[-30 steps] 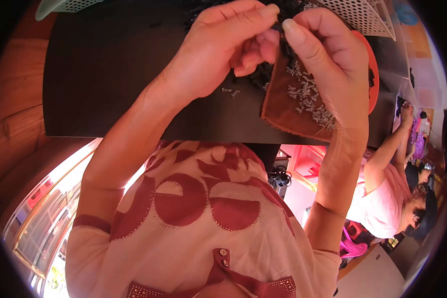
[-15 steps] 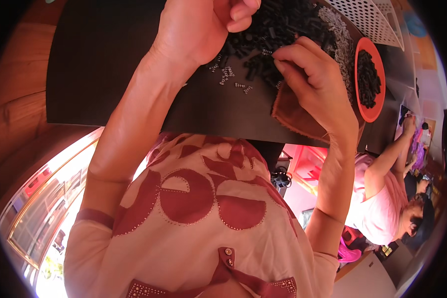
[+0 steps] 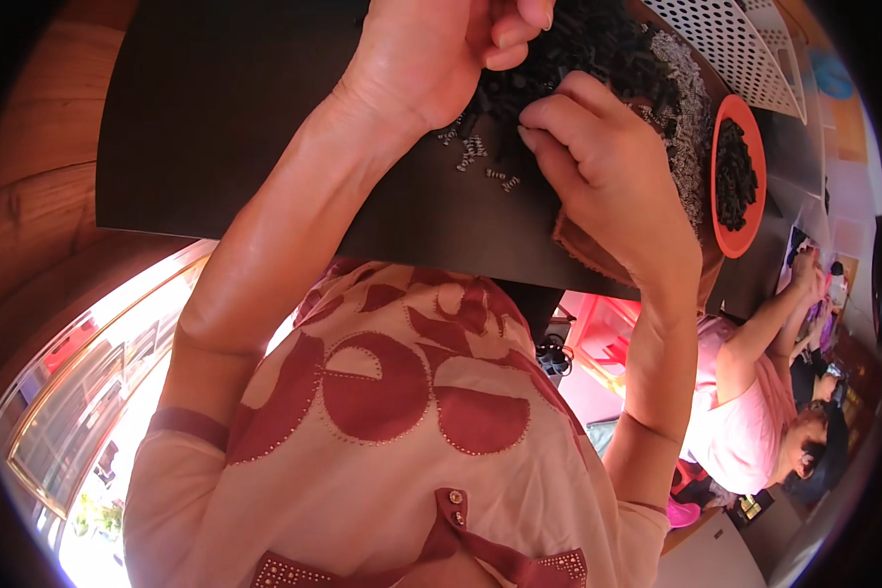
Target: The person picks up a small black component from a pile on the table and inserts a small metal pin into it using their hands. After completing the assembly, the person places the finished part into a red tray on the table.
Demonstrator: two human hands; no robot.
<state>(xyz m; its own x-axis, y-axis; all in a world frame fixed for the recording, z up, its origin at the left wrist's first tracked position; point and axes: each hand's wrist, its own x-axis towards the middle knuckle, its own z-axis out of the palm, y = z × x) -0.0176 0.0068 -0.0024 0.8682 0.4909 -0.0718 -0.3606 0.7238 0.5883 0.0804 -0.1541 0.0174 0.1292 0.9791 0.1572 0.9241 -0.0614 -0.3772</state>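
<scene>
A pale shirt (image 3: pixel 480 510) of soft cloth, patterned with dark red rounded shapes edged in small studs, is seen below two bare forearms stretched over a dark, smooth bench (image 3: pixel 216 127). The left hand (image 3: pixel 441 59) is raised at the upper edge, its fingers curled; its fingertips are partly cut off by the frame, so whether anything is pinched in that grip cannot be told. The right hand (image 3: pixel 608 162) is held lower, at the near side of the black pieces (image 3: pixel 598 49), with thumb and forefinger drawn close together; whether a piece is caught between them cannot be made out. A brown cloth (image 3: pixel 590 253) with a rough edge is partly covered by the right hand and wrist. Between the hands, small coiled metal springs (image 3: pixel 472 152) are scattered on the bench; by the nearest pair, a line slanting down to the right is formed. The black pieces, short, matt and tube-like, are heaped beyond the hands, their long axes turned every way. To their right, a glinting strip of springs is banked. More black pieces are gathered, jumbled, in an oval-looking orange bowl (image 3: pixel 740 243). Beyond, a white basket (image 3: pixel 715 39) is pierced with round holes. Farther right, a co-worker in a pink top (image 3: pixel 745 421) is seen with arms extended.
</scene>
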